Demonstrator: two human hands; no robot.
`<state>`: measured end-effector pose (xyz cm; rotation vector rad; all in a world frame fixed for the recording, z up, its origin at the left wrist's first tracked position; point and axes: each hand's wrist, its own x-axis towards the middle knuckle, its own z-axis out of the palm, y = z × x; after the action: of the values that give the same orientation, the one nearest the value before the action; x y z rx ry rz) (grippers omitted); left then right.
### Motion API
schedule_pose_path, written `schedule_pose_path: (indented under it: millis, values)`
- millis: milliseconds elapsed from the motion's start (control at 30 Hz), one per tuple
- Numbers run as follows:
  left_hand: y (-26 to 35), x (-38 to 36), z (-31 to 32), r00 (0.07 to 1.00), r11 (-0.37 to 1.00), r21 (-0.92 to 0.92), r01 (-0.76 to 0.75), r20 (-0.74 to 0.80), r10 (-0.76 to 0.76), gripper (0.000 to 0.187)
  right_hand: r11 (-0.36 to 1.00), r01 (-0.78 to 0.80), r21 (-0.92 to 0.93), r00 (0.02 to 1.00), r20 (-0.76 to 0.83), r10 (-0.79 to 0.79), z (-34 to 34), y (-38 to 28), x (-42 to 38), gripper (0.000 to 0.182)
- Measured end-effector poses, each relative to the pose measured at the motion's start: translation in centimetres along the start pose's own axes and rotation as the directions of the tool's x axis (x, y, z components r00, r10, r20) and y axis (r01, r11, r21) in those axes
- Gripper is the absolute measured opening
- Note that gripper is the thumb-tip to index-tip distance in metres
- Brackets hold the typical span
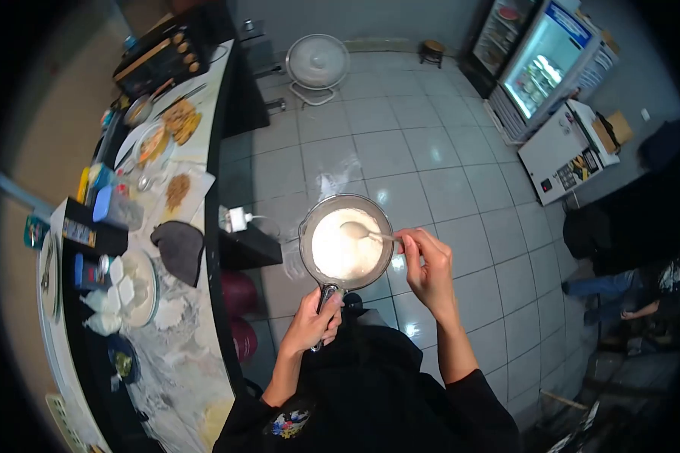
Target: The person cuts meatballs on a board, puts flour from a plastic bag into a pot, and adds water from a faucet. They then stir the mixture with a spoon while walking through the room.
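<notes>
A round saucepan [304,249] with a dark handle is held up in front of my body, above the tiled floor. White, creamy-looking contents [336,253] fill much of its inside. My left hand [316,321] is wrapped round the pan's handle. In my right hand [428,264] is the handle of a spoon [381,237], pinched between thumb and fingers at the pan's right rim. The bowl of the spoon rests in the white contents near the middle of the pan.
A long counter [196,309] on the left carries a toaster oven [162,57], a dark cloth [180,251], plates and food. Ahead stand a round fan [317,60] and a small stool [431,51]. A lit display fridge [540,72] and white chest freezer [559,155] stand right; another person's legs [608,291] show there.
</notes>
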<state>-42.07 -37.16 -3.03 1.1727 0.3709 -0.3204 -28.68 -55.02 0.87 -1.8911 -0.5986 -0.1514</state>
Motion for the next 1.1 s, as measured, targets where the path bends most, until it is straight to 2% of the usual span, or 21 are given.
schedule_pose_path:
  millis: [67,100,133,200,267,333,367,433,467,567,600,667,700,767,800,867,933,1000,1033,1067,1100]
  values:
    - [0.7,2.1,0.9,0.997,0.998,0.044,0.042,0.063,-0.045,0.025,0.960,0.147,-0.239,0.987,-0.023,-0.157,-2.1,1.7,0.1,0.006]
    - [1.5,3.6,1.0,0.995,0.998,0.056,0.038,0.089,-0.043,0.025,0.937,0.169,-0.305,0.982,-0.032,-0.187,-2.4,2.5,0.5,0.013]
    - [2.0,4.4,1.2,0.992,0.995,0.073,0.061,0.103,-0.068,0.026,0.935,0.150,-0.321,0.983,-0.050,-0.175,-2.7,2.4,0.2,0.013]
    - [2.5,5.6,1.6,0.985,0.990,0.103,0.096,0.133,-0.110,0.027,0.962,-0.129,-0.242,0.991,-0.065,0.117,-3.2,1.8,-0.8,0.015]
    - [3.3,7.3,1.9,0.973,0.986,0.141,0.092,0.196,-0.119,0.029,0.963,-0.152,-0.223,0.985,-0.114,0.129,-3.1,3.0,-1.1,0.020]
    - [4.2,9.2,2.2,0.961,0.981,0.168,0.101,0.238,-0.140,0.030,0.934,-0.354,0.051,0.923,-0.144,0.358,-3.3,3.4,-0.5,0.025]
    - [4.7,10.1,2.3,0.954,0.977,0.182,0.109,0.257,-0.154,0.030,0.932,-0.360,0.052,0.916,-0.171,0.363,-3.5,3.6,0.0,0.025]
    - [5.7,12.1,2.3,0.939,0.972,0.212,0.106,0.300,-0.167,0.030,0.908,-0.344,0.239,0.874,-0.271,0.403,-4.1,4.1,1.5,0.028]
    - [6.3,13.1,2.2,0.931,0.969,0.223,0.102,0.323,-0.172,0.030,0.908,-0.344,0.238,0.866,-0.295,0.405,-4.5,4.4,2.4,0.028]
    - [8.3,15.9,2.4,0.901,0.959,0.264,0.104,0.383,-0.204,0.030,0.981,-0.189,0.034,0.896,-0.404,0.186,-5.6,5.2,5.3,0.022]
    - [8.9,17.0,2.3,0.896,0.958,0.270,0.099,0.394,-0.204,0.030,0.982,-0.187,0.028,0.891,-0.415,0.182,-5.9,5.6,6.5,0.022]
    - [9.8,18.7,2.0,0.882,0.955,0.279,0.097,0.421,-0.212,0.030,0.955,-0.072,-0.288,0.915,-0.399,-0.052,-6.0,6.2,8.5,0.015]
    - [10.5,19.7,1.9,0.877,0.954,0.284,0.097,0.428,-0.217,0.030,0.953,-0.078,-0.292,0.912,-0.407,-0.050,-6.0,6.5,9.3,0.015]
    - [11.8,21.5,1.6,0.864,0.955,0.288,0.076,0.459,-0.207,0.031,0.885,-0.072,-0.461,0.931,-0.349,-0.106,-5.8,7.0,10.4,0.010]
    - [12.6,22.4,1.6,0.861,0.954,0.289,0.078,0.464,-0.211,0.031,0.883,-0.077,-0.463,0.930,-0.352,-0.104,-5.6,6.9,11.1,0.010]
    - [13.9,24.1,1.2,0.853,0.941,0.331,0.072,0.468,-0.230,0.030,0.884,-0.236,-0.404,0.919,-0.389,0.068,-4.8,6.6,11.8,0.011]
    - [14.7,25.8,0.6,0.837,0.939,0.334,0.086,0.487,-0.250,0.030,0.881,-0.289,-0.375,0.906,-0.405,0.125,-3.7,6.9,12.8,0.015]
    - [15.5,27.3,0.2,0.818,0.935,0.340,0.104,0.506,-0.275,0.030,0.896,-0.444,-0.024,0.814,-0.429,0.392,-2.4,6.9,14.2,0.013]
    - [16.1,27.9,0.3,0.814,0.933,0.345,0.099,0.511,-0.275,0.030,0.887,-0.460,0.036,0.785,-0.451,0.425,-1.8,7.5,14.7,0.020]
    - [16.4,28.4,0.2,0.810,0.931,0.352,0.094,0.517,-0.277,0.029,0.881,-0.471,0.039,0.773,-0.463,0.434,-1.3,7.6,15.2,0.020]
    - [16.6,29.0,0.2,0.801,0.928,0.359,0.100,0.524,-0.288,0.029,0.871,-0.474,0.132,0.738,-0.480,0.474,-0.9,7.6,15.7,0.021]
